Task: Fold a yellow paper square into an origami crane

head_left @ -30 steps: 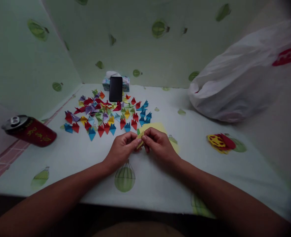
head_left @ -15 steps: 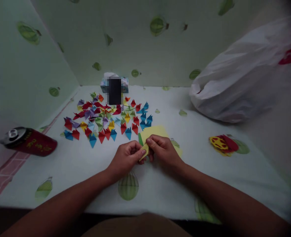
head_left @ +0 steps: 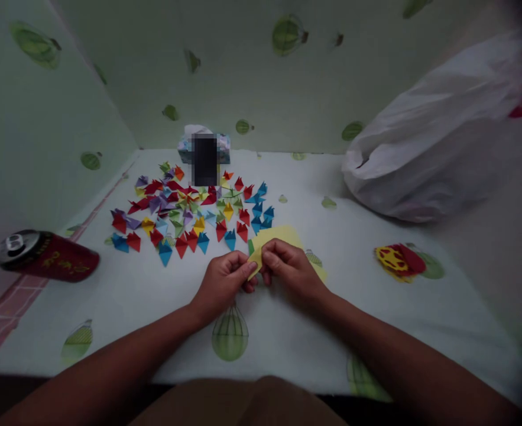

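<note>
Both my hands meet over the table's middle, pinching a small folded yellow paper piece point(head_left: 255, 264) between their fingertips. My left hand point(head_left: 223, 283) grips it from the left, my right hand point(head_left: 289, 268) from the right. Under and behind my right hand lies a stack of yellow paper sheets point(head_left: 281, 236) with a green edge showing. Further back, several small folded paper pieces point(head_left: 190, 210) in red, blue, purple, yellow and green are spread over the table.
A red can point(head_left: 43, 257) lies on its side at the left. A dark phone point(head_left: 205, 159) leans on a tissue box point(head_left: 224, 146) at the back. A white plastic bag point(head_left: 438, 139) fills the right. A red-and-yellow paper cutout point(head_left: 398, 260) lies front right.
The view has shifted slightly. My hands stay together on the yellow piece, fingers working it a little; it now sits a bit higher between the fingertips.
</note>
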Demonstrator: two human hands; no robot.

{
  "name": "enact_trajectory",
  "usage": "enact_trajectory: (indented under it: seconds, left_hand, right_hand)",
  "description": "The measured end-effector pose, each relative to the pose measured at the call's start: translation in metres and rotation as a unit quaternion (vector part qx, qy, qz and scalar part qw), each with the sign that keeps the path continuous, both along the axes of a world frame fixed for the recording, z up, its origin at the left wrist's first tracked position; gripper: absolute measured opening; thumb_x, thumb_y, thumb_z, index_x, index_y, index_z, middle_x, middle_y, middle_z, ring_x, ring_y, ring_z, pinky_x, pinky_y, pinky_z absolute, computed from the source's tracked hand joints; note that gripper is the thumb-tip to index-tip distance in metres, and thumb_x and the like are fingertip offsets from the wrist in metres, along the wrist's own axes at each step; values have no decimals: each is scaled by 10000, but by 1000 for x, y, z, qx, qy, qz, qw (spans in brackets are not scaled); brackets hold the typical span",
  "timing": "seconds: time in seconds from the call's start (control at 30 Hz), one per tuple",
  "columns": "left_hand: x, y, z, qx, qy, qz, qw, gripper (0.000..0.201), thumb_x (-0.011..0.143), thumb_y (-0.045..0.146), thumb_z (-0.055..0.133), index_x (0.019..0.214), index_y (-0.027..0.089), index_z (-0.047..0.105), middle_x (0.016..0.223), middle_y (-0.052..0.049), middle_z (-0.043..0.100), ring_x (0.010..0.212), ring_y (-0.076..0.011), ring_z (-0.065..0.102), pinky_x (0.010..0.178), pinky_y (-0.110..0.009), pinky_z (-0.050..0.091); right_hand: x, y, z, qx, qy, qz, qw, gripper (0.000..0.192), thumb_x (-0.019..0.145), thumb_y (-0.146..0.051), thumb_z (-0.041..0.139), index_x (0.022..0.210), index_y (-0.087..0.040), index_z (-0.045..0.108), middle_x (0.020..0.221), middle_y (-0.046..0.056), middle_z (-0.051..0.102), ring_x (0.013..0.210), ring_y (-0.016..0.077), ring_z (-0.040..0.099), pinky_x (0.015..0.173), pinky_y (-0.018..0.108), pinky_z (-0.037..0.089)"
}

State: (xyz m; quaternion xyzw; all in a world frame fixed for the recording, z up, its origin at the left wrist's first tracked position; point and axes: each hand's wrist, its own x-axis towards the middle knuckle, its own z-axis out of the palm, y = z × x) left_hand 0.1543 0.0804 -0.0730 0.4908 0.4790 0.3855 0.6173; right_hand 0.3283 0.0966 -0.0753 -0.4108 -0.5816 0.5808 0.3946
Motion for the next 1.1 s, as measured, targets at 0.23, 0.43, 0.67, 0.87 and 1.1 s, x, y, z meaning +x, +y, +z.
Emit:
enact_trajectory:
  seconds: [0.23, 0.43, 0.67, 0.87, 1.1]
  left_hand:
    - [0, 1, -5, -16, -30, -9, 999, 271, 780, 385, 730, 737, 148, 606, 680, -20, 673, 609, -123, 623, 632, -260, 511]
    - [-3, 1, -7, 22, -12, -5, 1000, 224, 784, 350, 720, 772, 149, 622, 669, -1, 633, 635, -119, 587, 645, -248, 466]
    - [-2, 1, -6, 24, -46, 4, 999, 211, 793, 342, 718, 787, 138, 664, 716, -4, 638, 659, -109, 574, 660, -237, 468]
    - [-2, 3, -9, 37, -30, 17, 999, 210, 808, 340, 704, 822, 131, 687, 727, -12, 645, 671, -110, 578, 670, -238, 464]
    - [-4, 2, -8, 74, 50, 39, 995, 203, 810, 333, 690, 755, 141, 655, 631, 7, 602, 602, -105, 535, 596, -225, 427]
  right_hand:
    - [1, 3, -2, 11, -28, -24, 999, 243, 883, -392, 617, 736, -215, 538, 589, -27, 599, 497, 125, 531, 532, 265, 404]
    - [-2, 0, -3, 22, -22, -12, 999, 190, 871, -354, 624, 768, -212, 553, 587, -32, 592, 510, 127, 544, 543, 269, 419]
    - [-3, 0, -4, 7, 8, 5, 1000, 167, 902, -341, 594, 812, -210, 543, 622, -29, 603, 511, 122, 551, 550, 271, 426]
    - [-2, -2, -10, 140, -83, -39, 986, 95, 909, -268, 594, 923, -233, 508, 689, -20, 577, 571, 150, 575, 570, 290, 458]
    - [-1, -6, -15, 393, -256, -78, 880, 176, 951, -183, 528, 1126, -198, 543, 898, 84, 649, 738, 192, 617, 655, 310, 492]
